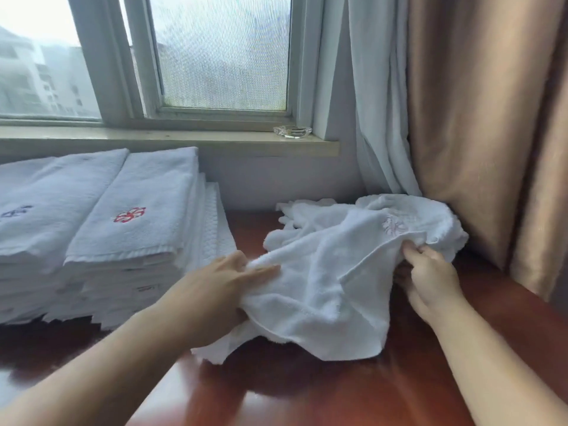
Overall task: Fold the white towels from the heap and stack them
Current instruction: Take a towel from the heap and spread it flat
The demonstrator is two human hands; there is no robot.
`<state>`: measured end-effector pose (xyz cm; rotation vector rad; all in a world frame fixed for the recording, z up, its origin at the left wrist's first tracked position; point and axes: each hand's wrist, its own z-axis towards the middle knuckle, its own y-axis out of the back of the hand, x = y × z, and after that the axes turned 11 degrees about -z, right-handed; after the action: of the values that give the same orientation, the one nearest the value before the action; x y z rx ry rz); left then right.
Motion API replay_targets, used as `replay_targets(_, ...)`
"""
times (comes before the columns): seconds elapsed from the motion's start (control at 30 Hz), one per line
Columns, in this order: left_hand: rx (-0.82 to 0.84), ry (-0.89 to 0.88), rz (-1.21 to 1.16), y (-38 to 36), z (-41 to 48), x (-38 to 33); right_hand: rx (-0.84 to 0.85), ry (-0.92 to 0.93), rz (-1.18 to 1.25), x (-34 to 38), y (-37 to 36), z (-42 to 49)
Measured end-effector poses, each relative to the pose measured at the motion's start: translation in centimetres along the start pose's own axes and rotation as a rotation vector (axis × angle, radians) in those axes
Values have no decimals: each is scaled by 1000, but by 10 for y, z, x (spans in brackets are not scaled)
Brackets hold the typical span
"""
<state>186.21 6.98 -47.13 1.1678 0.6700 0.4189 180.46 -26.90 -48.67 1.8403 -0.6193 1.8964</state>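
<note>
Lying crumpled on the glossy red-brown desk [307, 395], toward its right side, the white towel [332, 272] is soft terry with a thin stitched hem and a faint pink embroidered emblem near its far edge. The right hand [430, 272] has a closed grip on that hem, fingers curled round it. The left hand [215, 281] lies on the towel's near-left edge with straight fingers, grip open; its thumb is hidden. Behind the towel, more rumpled white cloth, the heap [307, 210], touches the tan curtain [476, 118]. To the left stands a stack of folded towels [129, 241], whose top one bears a red emblem. Beside it, the blue-marked stack [30, 216] carries a blue emblem. A small label [147, 288] shows on the first stack's side, its writing too small to read.
</note>
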Motion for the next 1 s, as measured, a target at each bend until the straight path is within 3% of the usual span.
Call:
replay_targets(0.07,-39,14,-27,-2,-4,-5,36,-47,218,4,12,-8)
replay_targets(0.17,-90,70,-54,0,-7,-26,-6,-128,148,10,19,-16)
replay_targets(0.27,-70,106,-112,3,-4,-53,-99,-149,-482,24,20,-17)
replay_targets(0.33,60,42,-170,-1,-2,-73,-195,-95,-989,30,27,-15)
replay_targets(0.43,372,-22,-552,2,-3,-91,-447,-8,-1316,36,35,-19)
replay_targets(0.47,376,-42,-721,4,-1,-91,-518,80,-1412,34,36,-22)
replay_targets(0.5,278,-50,-826,4,3,-87,-565,218,-1451,32,34,-28)
replay_targets(0.53,118,-30,-850,1,9,-80,-524,377,-1410,29,30,-35)
replay_targets(0.6,-73,116,-694,-7,17,-65,-138,532,-1176,21,14,-53)
replay_targets(0.67,90,305,-676,-16,14,-51,344,410,-1056,5,2,-68)
replay_targets(0.7,235,365,-756,-20,10,-45,478,358,-1072,-5,-2,-68)
replay_targets(0.77,450,391,-1020,-20,1,-33,532,319,-1149,-26,-3,-60)
replay_targets(0.87,658,268,-1234,-19,-6,-27,404,259,-1443,-50,8,-39)
replay_targets(0.93,712,93,-1050,-23,-9,-31,397,248,-1616,-59,16,-28)
replay_targets(1.0,635,40,-754,-33,-9,-37,360,285,-1640,-63,16,-22)
